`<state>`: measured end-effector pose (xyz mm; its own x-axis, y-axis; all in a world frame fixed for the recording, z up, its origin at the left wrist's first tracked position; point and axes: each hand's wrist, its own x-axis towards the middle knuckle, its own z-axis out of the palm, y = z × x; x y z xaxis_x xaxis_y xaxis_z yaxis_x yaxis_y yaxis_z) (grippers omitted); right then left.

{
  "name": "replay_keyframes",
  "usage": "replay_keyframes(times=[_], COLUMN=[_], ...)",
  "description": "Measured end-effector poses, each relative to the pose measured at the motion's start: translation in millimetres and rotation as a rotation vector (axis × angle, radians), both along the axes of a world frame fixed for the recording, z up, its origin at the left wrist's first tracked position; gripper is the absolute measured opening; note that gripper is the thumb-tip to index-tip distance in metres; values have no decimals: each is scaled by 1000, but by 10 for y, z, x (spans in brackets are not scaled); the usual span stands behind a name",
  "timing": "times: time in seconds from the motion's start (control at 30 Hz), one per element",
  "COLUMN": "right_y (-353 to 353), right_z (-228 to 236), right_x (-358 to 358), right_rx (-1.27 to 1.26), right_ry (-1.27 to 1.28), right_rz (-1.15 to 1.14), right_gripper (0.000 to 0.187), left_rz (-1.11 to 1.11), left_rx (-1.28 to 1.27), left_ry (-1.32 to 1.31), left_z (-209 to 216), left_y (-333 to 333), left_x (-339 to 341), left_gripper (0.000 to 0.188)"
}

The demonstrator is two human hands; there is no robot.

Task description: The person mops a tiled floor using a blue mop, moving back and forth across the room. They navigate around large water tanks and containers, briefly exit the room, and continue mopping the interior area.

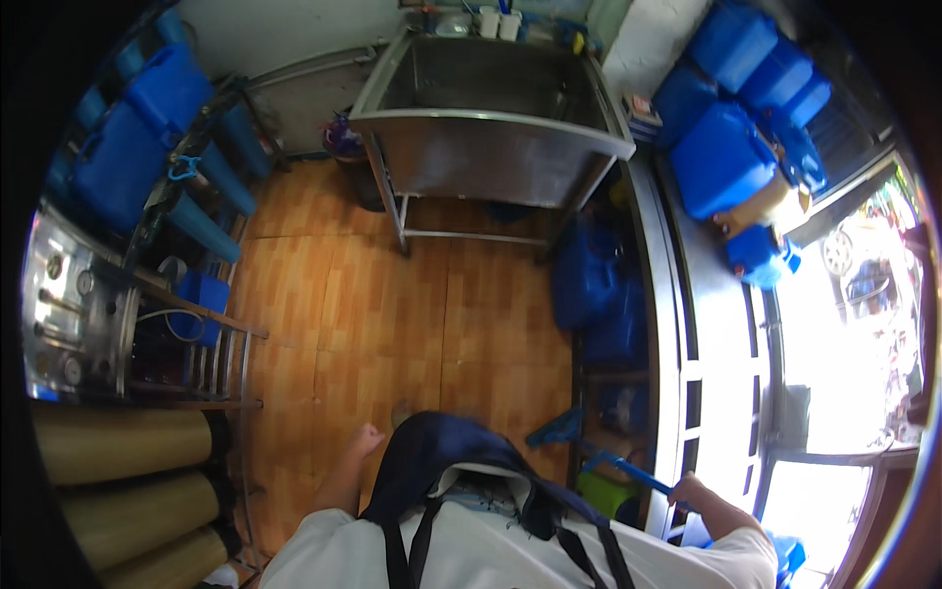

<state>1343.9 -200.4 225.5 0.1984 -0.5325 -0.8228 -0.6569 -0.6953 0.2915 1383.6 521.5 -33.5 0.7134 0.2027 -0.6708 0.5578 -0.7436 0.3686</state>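
My right hand (689, 489) is closed around the end of a blue stick-like handle (628, 467) by the metal counter on the right. The handle slopes down to the left. In line with it, low over the floor, is a flat blue piece (557, 429), which looks like the head of the same tool; its exact kind is unclear. My left hand (368, 439) hangs over the tiled floor at my left side. Its fingers are curled, with nothing visible in them. A dark apron (442, 452) covers my front.
Ahead stands a steel sink (481, 157) on legs, with a dark bin (348, 162) at its left. Blue jerrycans (721, 157) crowd the right counter (721, 383); more blue cans (589, 275) sit beneath. At left are a metal rack (231, 363), a gauge panel (74, 304) and tan cylinders (128, 447).
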Motion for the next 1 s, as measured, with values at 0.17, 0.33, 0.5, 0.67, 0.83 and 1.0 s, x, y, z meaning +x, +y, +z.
replay_keyframes(times=[0.17,0.33,0.5,0.67,0.83,1.0], right_y=[433,1202,2470,3268,2367,1021], right_z=[123,-824,-1615,-2151,-2521,-1745], right_x=[565,1444,2604,3009,2175,284], right_rx=[205,352,593,558,453,404], right_ry=[-165,-413,-541,-519,-627,-401], right_rz=[-59,328,19,352,524,457], right_gripper=[13,6,16,28,43,48], left_rz=[32,136,283,280,206,249], left_rx=[-35,-4,-59,-89,-11,-52], left_ry=[170,100,46,-17,1,124], left_z=[13,-27,-27,56,55,3], left_y=[114,132,145,145,219,385], left_x=[-315,-439,-412,-494,-713,-924], left_gripper=[27,27,28,29,31,30])
